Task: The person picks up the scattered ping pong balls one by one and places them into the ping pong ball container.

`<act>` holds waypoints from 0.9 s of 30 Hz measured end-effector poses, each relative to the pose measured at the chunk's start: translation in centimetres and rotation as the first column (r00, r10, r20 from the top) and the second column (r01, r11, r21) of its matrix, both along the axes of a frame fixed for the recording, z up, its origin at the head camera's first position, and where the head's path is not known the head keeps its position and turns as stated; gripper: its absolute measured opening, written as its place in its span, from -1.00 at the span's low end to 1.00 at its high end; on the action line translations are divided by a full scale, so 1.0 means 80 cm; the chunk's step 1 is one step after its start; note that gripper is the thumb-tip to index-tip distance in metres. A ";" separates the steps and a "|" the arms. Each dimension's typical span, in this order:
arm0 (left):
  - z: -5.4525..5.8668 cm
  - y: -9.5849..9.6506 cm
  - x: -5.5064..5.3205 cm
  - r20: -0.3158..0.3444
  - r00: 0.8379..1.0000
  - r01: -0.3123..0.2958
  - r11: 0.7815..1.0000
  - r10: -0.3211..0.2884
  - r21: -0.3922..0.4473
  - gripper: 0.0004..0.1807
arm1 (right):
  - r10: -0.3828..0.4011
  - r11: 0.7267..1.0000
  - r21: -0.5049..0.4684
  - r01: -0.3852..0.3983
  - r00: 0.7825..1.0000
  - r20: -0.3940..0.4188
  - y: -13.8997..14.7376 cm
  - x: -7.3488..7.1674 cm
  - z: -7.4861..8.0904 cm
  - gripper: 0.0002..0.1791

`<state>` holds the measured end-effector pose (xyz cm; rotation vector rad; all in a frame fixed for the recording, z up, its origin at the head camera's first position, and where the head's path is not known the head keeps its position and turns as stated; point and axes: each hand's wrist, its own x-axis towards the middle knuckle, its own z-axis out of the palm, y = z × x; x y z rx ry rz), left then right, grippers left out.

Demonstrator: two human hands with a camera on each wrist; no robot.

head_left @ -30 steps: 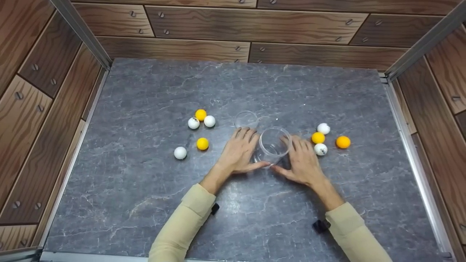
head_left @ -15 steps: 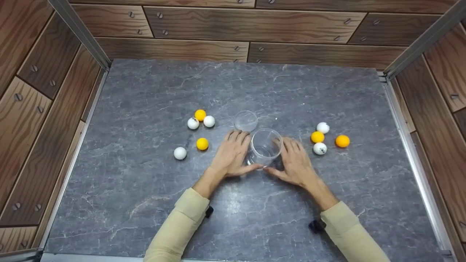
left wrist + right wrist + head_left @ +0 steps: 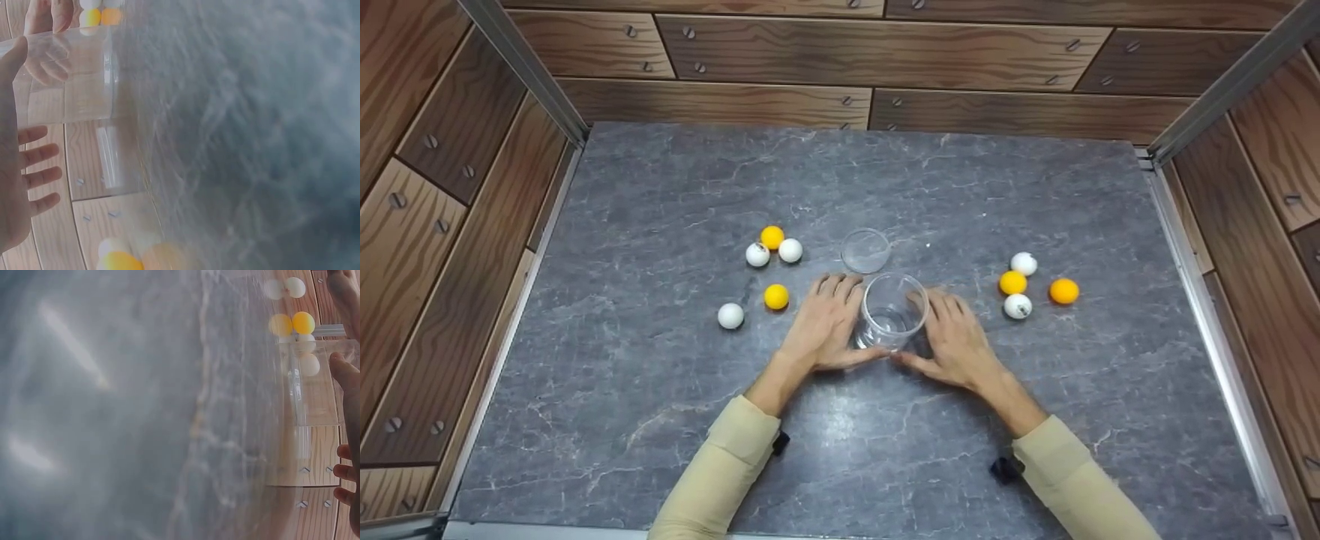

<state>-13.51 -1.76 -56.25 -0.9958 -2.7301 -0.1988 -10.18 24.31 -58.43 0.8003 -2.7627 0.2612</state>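
A clear cylindrical plastic jar (image 3: pixel 894 309) stands upright on the grey marbled table, its mouth uncovered and no ball inside. My left hand (image 3: pixel 825 328) lies against its left side, and my right hand (image 3: pixel 960 341) against its right side. The thumbs almost meet at the jar's near side. In the left wrist view, the left fingers (image 3: pixel 42 177) are straight and spread beside the jar (image 3: pixel 73 84). The right fingertips (image 3: pixel 344 472) show at the edge of the right wrist view, with the thumb near the jar (image 3: pixel 315 382). Just beyond the jar lies a clear round lid (image 3: pixel 866 251).
Left of the hands lie several table-tennis balls, with an orange ball (image 3: pixel 776 297) and a white ball (image 3: pixel 730 316) nearest. Another group of white and orange balls, including an orange ball (image 3: pixel 1064 291), lies at right. Wood-patterned walls (image 3: pixel 780 49) border the table.
The jar has slid left and slightly toward the person, with both hands moving along beside it. The lid is now more fully visible. The balls have stayed in place.
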 end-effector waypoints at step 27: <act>-0.002 -0.006 0.009 0.036 0.999 -0.039 0.994 0.036 0.098 0.16 | 0.052 0.999 -0.004 -0.052 0.998 0.041 -0.003 0.001 0.013 0.16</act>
